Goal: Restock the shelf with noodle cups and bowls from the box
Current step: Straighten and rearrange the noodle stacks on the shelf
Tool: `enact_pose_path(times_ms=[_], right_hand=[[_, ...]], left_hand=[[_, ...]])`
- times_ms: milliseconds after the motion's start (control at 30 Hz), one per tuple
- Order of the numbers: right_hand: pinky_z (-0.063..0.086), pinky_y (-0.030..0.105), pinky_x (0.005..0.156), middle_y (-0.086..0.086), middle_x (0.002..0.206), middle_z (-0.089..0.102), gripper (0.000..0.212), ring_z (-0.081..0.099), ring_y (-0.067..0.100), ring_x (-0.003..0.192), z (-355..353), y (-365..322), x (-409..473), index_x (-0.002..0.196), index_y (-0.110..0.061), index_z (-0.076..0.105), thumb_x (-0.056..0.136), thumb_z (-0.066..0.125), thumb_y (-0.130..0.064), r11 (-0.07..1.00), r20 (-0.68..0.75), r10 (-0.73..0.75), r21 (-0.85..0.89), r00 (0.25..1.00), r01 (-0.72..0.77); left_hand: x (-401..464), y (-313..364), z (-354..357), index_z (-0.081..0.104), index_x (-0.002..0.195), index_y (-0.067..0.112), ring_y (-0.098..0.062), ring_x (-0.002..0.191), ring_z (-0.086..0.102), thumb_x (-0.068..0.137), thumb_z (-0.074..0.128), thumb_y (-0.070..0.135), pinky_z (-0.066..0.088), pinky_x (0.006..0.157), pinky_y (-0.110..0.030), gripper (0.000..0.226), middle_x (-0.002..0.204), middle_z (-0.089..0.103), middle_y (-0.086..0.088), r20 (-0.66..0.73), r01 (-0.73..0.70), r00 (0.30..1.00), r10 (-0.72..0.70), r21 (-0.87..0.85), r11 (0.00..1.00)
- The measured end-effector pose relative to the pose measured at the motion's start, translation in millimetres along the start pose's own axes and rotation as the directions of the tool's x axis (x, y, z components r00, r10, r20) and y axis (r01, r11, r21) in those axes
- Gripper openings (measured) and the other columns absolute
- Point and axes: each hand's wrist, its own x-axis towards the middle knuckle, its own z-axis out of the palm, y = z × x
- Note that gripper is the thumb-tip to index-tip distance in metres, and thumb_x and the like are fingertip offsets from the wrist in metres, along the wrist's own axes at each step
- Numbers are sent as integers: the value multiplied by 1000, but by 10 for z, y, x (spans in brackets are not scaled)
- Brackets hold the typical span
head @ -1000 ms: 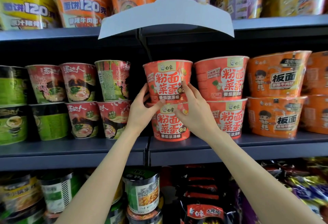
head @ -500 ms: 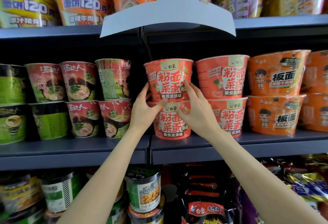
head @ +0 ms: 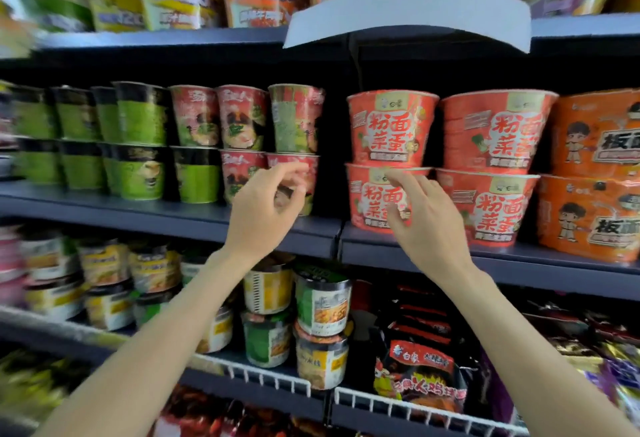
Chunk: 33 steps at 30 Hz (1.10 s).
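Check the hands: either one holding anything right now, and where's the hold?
Nothing held. The left hand hangs loosely curled, off the shelf goods. The right hand is spread in front of the lower red bowl, fingers uncurled.

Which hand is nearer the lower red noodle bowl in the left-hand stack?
Right. The right hand is in front of the lower red noodle bowl, fingers near its rim. The left hand hovers off to its left, before the red cups, holding nothing.

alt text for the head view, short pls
Two bare hands, left hand and right hand, hover empty before two stacked red noodle bowls on the middle shelf; the right fingertips are at the lower bowl's rim. Green and red cups stand to their left.
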Motion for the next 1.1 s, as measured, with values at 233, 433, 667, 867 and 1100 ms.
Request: enact_pose_path(times_ms=[233, 433, 667, 867, 1100], right_hand=[[47, 30, 64, 3, 109, 67, 31, 64, 24, 94, 294, -433, -2, 119, -14, 60, 88, 61, -13, 991, 14, 52, 123, 999, -54], [53, 39, 77, 2, 122, 58, 44, 61, 21, 98, 781, -697, 398, 134, -18, 46, 92, 58, -25, 983, 100, 99, 148, 990, -113], [41, 48, 98, 21, 150, 15, 106, 31, 46, 131, 1559, -914, 946, 151, -20, -7, 82, 69, -44, 892, 196, 427, 69, 883, -447], [48, 38, 74, 28, 149, 19, 124, 57, 42, 109, 1798, -976, 1059, 142, -36, -30, 74, 73, -52, 855, 160, 512, -1, 844, -519], [43, 26, 94, 1, 133, 50, 130, 57, 12, 108, 1617, -727, 1011, 148, -32, -13, 63, 86, -34, 782, 188, 532, 265, 826, -564]], left_hand=[[-90, -604, -582, 55, 122, 18, -11, 91, 58, 89, 60, 25, 51, 80, -32, 34, 96, 61, 11, 113, 76, 988, -104, 227, 971], [285, -1210, -575, 41, 135, 26, -11, 111, 54, 88, 63, 32, 44, 90, -27, 52, 123, 56, 6, 231, 274, 930, -286, 82, 958], [581, -1505, -155, 27, 145, 27, -3, 113, 46, 91, 58, 30, 36, 97, -23, 62, 136, 45, 7, 488, 373, 846, -216, -252, 893], [658, -1613, 115, 15, 149, 28, -10, 125, 44, 95, 51, 33, 29, 99, -21, 65, 145, 41, 3, 570, 405, 809, -147, -358, 841], [632, -1639, 192, 18, 149, 26, -12, 122, 48, 90, 59, 33, 33, 99, -23, 72, 147, 39, 2, 521, 352, 847, -101, -409, 842]])
